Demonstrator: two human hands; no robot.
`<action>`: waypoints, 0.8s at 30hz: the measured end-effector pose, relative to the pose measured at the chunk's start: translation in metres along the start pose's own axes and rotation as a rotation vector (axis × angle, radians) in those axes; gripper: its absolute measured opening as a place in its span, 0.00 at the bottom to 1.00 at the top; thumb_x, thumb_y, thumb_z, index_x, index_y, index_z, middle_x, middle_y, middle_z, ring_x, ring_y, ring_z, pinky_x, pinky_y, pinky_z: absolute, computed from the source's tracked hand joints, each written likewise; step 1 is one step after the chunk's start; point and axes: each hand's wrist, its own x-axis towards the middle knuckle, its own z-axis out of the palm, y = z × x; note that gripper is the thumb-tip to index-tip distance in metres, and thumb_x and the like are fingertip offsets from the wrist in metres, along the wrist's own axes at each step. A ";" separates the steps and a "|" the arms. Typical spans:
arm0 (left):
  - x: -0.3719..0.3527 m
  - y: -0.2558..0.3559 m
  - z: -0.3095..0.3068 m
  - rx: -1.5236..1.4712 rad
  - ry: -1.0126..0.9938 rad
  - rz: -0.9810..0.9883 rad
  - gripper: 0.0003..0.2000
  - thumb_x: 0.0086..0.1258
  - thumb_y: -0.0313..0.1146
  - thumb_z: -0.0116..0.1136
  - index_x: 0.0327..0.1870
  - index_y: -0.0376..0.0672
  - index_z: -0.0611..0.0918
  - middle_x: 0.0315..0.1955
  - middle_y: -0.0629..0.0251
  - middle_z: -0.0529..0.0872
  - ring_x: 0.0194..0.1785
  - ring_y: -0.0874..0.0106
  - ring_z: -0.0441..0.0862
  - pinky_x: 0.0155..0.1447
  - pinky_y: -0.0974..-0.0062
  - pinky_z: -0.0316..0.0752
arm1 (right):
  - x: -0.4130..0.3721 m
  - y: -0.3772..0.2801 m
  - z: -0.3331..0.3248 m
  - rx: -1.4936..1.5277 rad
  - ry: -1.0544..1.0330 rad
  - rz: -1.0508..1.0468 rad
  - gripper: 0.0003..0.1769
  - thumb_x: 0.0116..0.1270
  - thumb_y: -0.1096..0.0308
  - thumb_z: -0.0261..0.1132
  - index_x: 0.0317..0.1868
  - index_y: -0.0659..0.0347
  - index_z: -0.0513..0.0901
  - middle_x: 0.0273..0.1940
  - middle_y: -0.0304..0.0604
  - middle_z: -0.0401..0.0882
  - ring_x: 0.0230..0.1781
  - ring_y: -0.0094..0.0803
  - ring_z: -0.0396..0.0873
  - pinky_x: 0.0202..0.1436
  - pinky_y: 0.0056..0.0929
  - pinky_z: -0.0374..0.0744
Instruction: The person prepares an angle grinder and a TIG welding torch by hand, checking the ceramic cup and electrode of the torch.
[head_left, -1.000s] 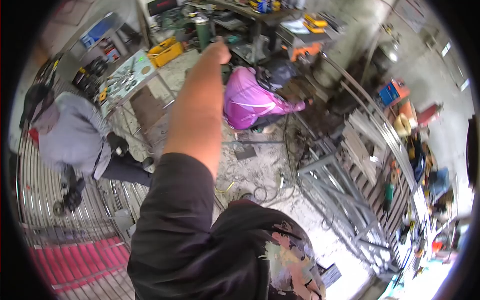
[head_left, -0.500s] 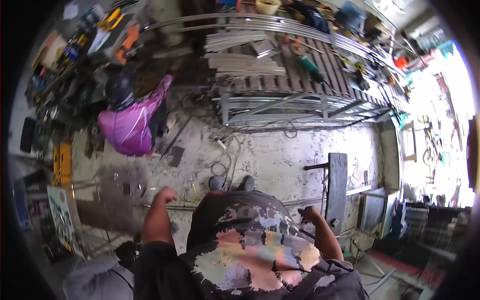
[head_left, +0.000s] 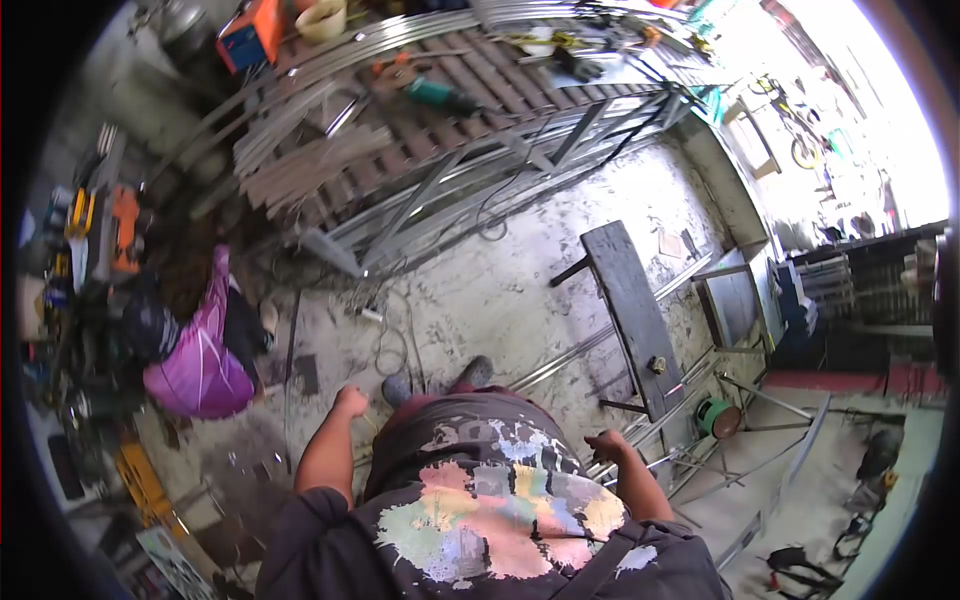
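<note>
My left hand (head_left: pixel 350 402) hangs in front of my body at the left with its fingers curled closed. Nothing shows in it. My right hand (head_left: pixel 606 446) is at the right of my body, its fingers bent around a small dark shape I cannot make out. Closest to it is a long dark bench (head_left: pixel 632 315) with a small round yellowish object (head_left: pixel 657 365) on top. Metal tubes (head_left: pixel 572 358) lie on the floor beyond that hand. Both hands are apart from these things.
A slatted metal work table (head_left: pixel 455 130) holds flat strips (head_left: pixel 315 170) and a green power tool (head_left: pixel 440 97). A person in a purple top (head_left: pixel 205 375) crouches at the left. Cables (head_left: pixel 392 345) lie on the floor; a metal frame (head_left: pixel 775 465) and green canister (head_left: pixel 717 418) stand right.
My view has turned to the right: the table and crouching person now sit further left, and the metal frame and canister show more fully. Both hands remain low beside my body.
</note>
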 end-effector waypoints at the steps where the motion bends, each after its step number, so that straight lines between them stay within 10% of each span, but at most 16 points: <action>1: 0.013 0.001 0.001 0.009 0.047 -0.004 0.29 0.73 0.46 0.68 0.71 0.39 0.84 0.62 0.46 0.89 0.65 0.52 0.88 0.71 0.59 0.81 | 0.016 0.017 -0.001 0.017 -0.025 0.002 0.34 0.76 0.38 0.67 0.51 0.69 0.91 0.38 0.52 0.95 0.34 0.42 0.94 0.42 0.41 0.91; 8: -0.004 0.156 -0.059 0.236 -0.026 -0.009 0.42 0.73 0.45 0.69 0.79 0.27 0.66 0.56 0.42 0.91 0.67 0.51 0.86 0.74 0.57 0.78 | 0.058 0.054 -0.014 0.242 -0.138 0.051 0.36 0.77 0.36 0.68 0.59 0.65 0.89 0.42 0.46 0.94 0.39 0.34 0.94 0.41 0.40 0.89; 14: -0.015 0.311 -0.100 0.300 0.108 0.193 0.47 0.76 0.43 0.68 0.88 0.36 0.52 0.72 0.34 0.79 0.73 0.41 0.80 0.77 0.50 0.75 | 0.097 0.055 0.003 0.198 -0.127 0.038 0.35 0.76 0.35 0.70 0.48 0.67 0.92 0.37 0.47 0.94 0.35 0.40 0.92 0.40 0.45 0.88; 24: 0.055 0.600 -0.123 0.401 -0.018 0.548 0.49 0.78 0.46 0.63 0.91 0.46 0.43 0.64 0.37 0.86 0.65 0.38 0.84 0.73 0.44 0.76 | 0.118 -0.030 -0.077 0.190 0.006 -0.214 0.36 0.71 0.40 0.75 0.52 0.73 0.91 0.43 0.52 0.94 0.42 0.45 0.92 0.50 0.47 0.89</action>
